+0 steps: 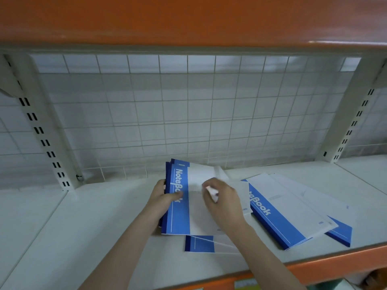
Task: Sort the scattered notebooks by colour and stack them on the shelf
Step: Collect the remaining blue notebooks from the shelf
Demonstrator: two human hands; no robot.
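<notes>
Two white uprights (43, 130) with slot rows frame a white shelf (94, 216) that has a wire grid (188, 114) as back wall; an orange board (188, 19) hangs above, and the shelf's front edge is orange too. Blue-and-white notebooks lie on the shelf in three places. A bundle (178, 214) of several, how many I cannot tell, is at the centre, its long axis running from front to back, blue spine side to the left. One notebook (200, 243) lies partly under it at the front. At the right a loose pile (278, 212) of at least two lies flat and turned, its long axis going from back-left to front-right. The left hand (163, 197) grips the bundle's spine side, thumb on the cover. The right hand (222, 197) rests on the white cover with curled fingers.
</notes>
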